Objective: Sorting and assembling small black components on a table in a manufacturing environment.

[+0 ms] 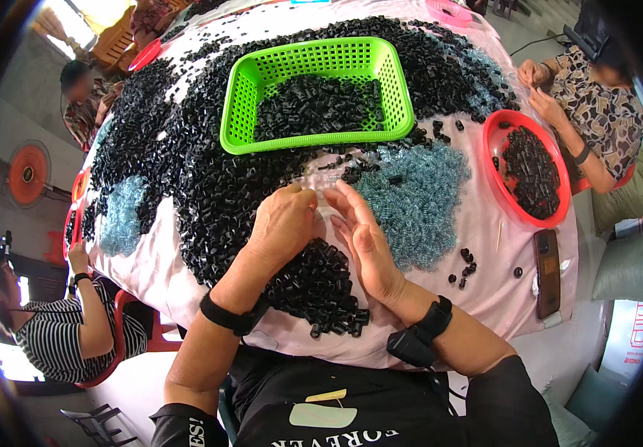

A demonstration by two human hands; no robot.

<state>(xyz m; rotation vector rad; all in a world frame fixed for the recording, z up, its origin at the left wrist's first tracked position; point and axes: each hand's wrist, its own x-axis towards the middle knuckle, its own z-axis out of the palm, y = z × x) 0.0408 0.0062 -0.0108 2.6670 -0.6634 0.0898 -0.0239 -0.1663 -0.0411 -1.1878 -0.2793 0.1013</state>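
My left hand [285,217] is closed over the pink cloth, its fingers curled together; whatever they may pinch is hidden. Beside it, my right hand [372,253] has its fingers stretched out and apart, with the palm facing the left hand. No held piece shows clearly in it. Just beyond my right hand lies a heap of small bluish metal springs [414,201]. Small black plastic parts [221,167] spread in a large heap around my left hand, and another cluster of black parts [317,287] sits between my forearms.
A green perforated basket [314,140] partly filled with black parts stands ahead. A red basin [491,179] of black pieces and a phone [548,274] lie at right. Co-workers sit around the table: a striped sleeve [98,319] left, a patterned shirt [597,104] right. An orange fan [29,173] stands far left.
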